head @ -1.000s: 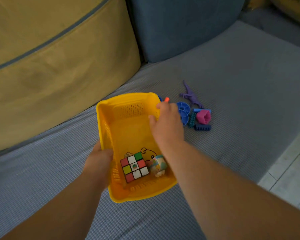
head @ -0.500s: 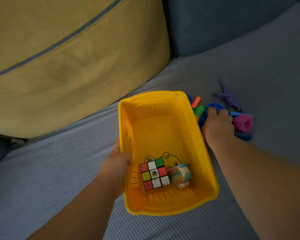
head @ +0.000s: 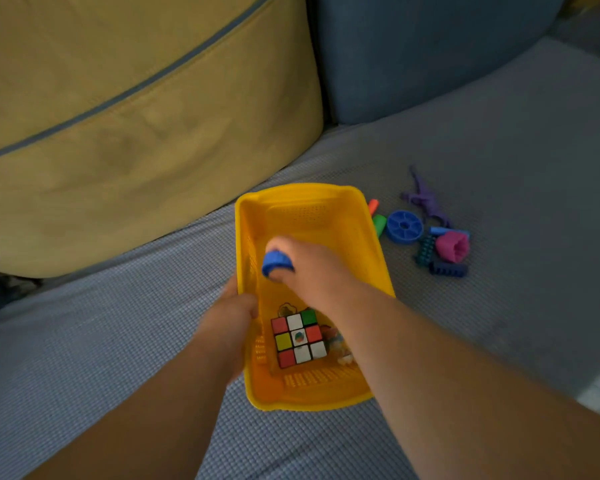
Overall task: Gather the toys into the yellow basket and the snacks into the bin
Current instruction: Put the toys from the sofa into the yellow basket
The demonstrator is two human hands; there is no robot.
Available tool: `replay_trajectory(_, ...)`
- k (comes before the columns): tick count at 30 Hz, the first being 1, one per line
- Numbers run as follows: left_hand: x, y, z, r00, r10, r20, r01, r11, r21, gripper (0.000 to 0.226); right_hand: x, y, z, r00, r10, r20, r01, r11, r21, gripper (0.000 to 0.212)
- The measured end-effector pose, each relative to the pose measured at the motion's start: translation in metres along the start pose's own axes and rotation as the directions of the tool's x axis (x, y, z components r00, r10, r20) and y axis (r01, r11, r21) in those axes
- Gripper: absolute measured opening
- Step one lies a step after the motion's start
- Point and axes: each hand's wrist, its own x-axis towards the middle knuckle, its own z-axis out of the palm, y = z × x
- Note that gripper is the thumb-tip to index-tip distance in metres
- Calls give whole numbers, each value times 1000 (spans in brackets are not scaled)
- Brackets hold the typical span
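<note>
Holding a blue round toy piece (head: 277,262) between thumb and fingers, the right hand (head: 309,268) is over the inside of the yellow basket (head: 302,197), above its middle part. The piece is pinched closed in the fingertips and does not touch the basket floor, as far as I can tell. Just beside this grip, toward the person, the left hand (head: 231,323) closes on the left wall of the basket, fingers over the rim. Below the right wrist, on the basket floor, lies a colour cube (head: 298,337), and touching it on the right side a small patterned toy (head: 338,344), partly hidden by the forearm. Outside the basket, to the right of the grip, more toys lie on the grey sofa seat (head: 499,150): an orange and a green stick (head: 378,225) just beside the basket wall, then a blue wheel (head: 405,226), a purple dinosaur (head: 426,200), a pink cup piece (head: 452,248) and dark blue comb pieces (head: 447,270). Behind the basket stands a yellow cushion (head: 136,116), next to it a blue cushion (head: 430,46)
</note>
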Motion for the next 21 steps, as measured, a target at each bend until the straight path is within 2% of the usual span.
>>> replay_trajectory(3,4,0,-3,1000,12,-10,-12,1000,13,64,1,2,33,984,63,168,-52,996,-68,28)
replay_trajectory(6,8,-1,-7,1000,3,3,-3,1000,-11,63,0,4,40,934,132,331,-113,991,-76,30)
replay_trajectory(7,9,-1,-10,1000,-3,11,3,1000,-25,67,-1,3,40,913,151,378,-125,988,-93,35)
replay_trajectory(9,13,-4,-15,1000,-6,13,7,999,-40,73,-3,1,38,870,212,445,-160,976,-150,58)
replay_trajectory(11,13,-4,-19,1000,2,-4,-2,999,-42,72,-5,-2,38,850,243,467,-179,968,-177,76)
replay_trajectory(12,13,-4,-22,1000,6,-15,-7,1000,-28,70,-5,-3,39,851,243,466,-177,967,-181,77)
replay_trajectory(15,12,4,-29,999,23,-44,-23,1000,-1,65,-2,-8,39,875,231,425,-193,972,-131,60)
replay_trajectory(18,9,13,-36,996,40,-76,-41,999,-5,61,2,-14,29,918,188,348,-175,982,-70,60)
replay_trajectory(20,4,20,-38,993,46,-105,-49,999,-21,54,5,-19,18,968,129,217,-132,991,-3,55)
replay_trajectory(21,4,23,-39,992,47,-117,-52,998,-38,52,8,-19,10,993,80,82,-82,996,26,50)
